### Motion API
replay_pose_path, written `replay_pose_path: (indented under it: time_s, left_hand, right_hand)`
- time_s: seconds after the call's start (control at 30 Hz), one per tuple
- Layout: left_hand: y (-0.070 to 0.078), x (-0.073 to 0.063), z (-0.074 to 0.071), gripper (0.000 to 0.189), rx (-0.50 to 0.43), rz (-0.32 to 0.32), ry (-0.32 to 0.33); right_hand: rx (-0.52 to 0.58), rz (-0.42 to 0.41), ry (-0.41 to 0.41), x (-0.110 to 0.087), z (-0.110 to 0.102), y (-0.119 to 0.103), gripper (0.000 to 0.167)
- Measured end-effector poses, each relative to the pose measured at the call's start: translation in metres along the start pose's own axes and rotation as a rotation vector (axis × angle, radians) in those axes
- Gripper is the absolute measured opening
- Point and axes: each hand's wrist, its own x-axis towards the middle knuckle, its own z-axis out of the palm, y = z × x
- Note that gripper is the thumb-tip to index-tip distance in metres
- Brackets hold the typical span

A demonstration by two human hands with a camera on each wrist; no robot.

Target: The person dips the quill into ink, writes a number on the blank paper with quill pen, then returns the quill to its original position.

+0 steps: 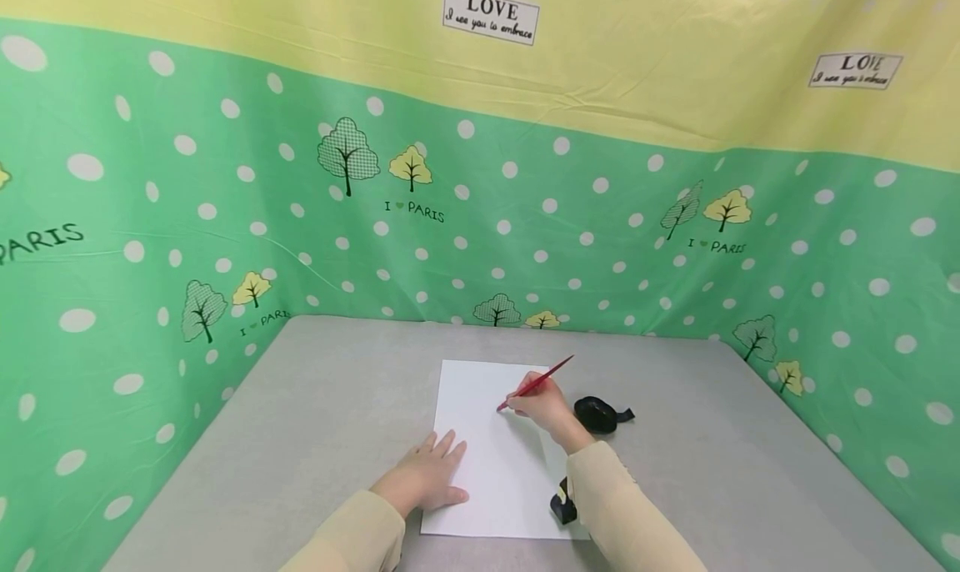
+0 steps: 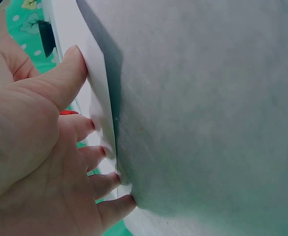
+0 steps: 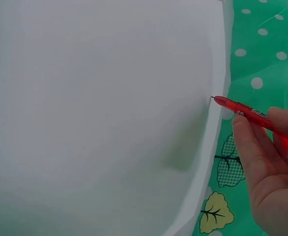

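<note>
Holding the pen [image 1: 551,371] between thumb and fingers, the right hand [image 1: 546,409] grips it near the point. I judge that this grip should be light, so that the fingers guide the point with small movements. In the head view, the rear end of the pen leans to the far right, and this angle seems good because it leaves the point in sight. Whether the point already touches the sheet [image 1: 480,472], I cannot tell with certainty.

The left hand [image 1: 430,474] grasps nothing; it lies spread along the left edge of the sheet, with the thumb upon it. Such support should prevent sliding, if the pressure is even. In the left wrist view, the edge beside the thumb rises a little above the counter [image 1: 337,405] and throws a shadow, so pressing it flatter would give a steadier surface.

The pen is slim, red and translucent, with 1 thin dark point and small print on its barrel. The sheet lies on the counter, below the 2 hands. It is white and rectangular, its long sides run away from the body, and I see no stroke on it.

Beside the right wrist is a black thing [image 1: 596,415], which I cannot identify. Farther out, behind the counter, hangs a green and yellow cloth [image 1: 525,184] with white dots and trees.
</note>
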Motion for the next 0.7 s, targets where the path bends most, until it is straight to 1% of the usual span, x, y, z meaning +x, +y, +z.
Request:
replay_pose_path:
  time_s: [0.17, 0.7]
  left_hand:
    - [0.0011, -0.0007, -0.0014, 0.072, 0.003, -0.009, -0.003]
    - [0.0011, -0.0027, -0.002, 0.071, 0.002, 0.007, 0.007]
  right_hand:
    - [0.011, -0.005, -0.018, -0.0018, 0.0005, -0.001, 0.015]
    - [0.02, -0.022, -0.037, -0.0049, 0.0007, 0.0003, 0.017]
